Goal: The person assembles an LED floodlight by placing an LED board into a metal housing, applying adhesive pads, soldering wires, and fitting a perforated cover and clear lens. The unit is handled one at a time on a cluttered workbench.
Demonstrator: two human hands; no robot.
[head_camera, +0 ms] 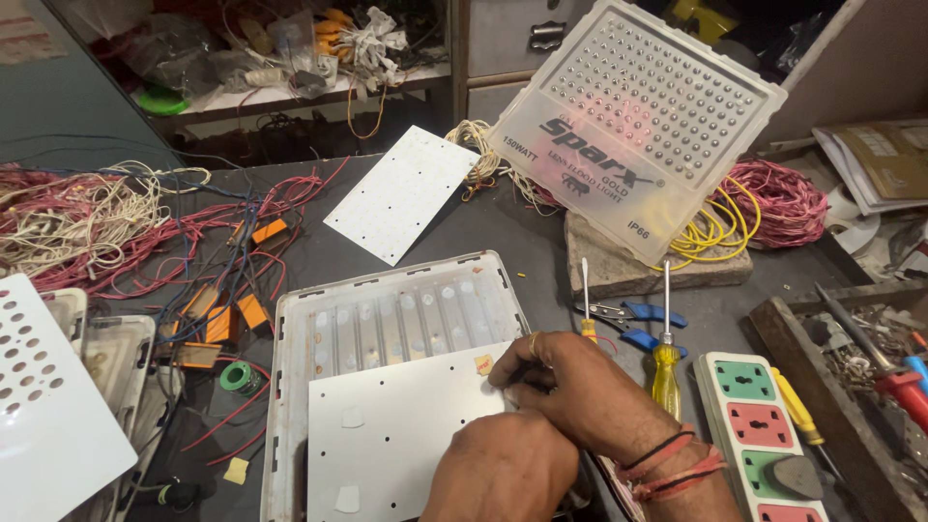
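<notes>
I see a dark grey tabletop (pixel 503 227) under even, soft light, littered with tangles of red wire (pixel 116 227). Behind it an open shelf (pixel 290 92) is crammed with bags and cable scraps, beside a grey cabinet drawer (pixel 507 34) with a metal handle. A wooden tray (pixel 773 329) of tools sits at my right.

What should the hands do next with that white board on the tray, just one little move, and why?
Probably nudge the white board up a little until it sits square in the metal tray. It covers only the tray's lower part, with ribs showing above it. The right hand pinches its top right corner and the left hand presses its lower edge, so both are placed to slide it.
</notes>
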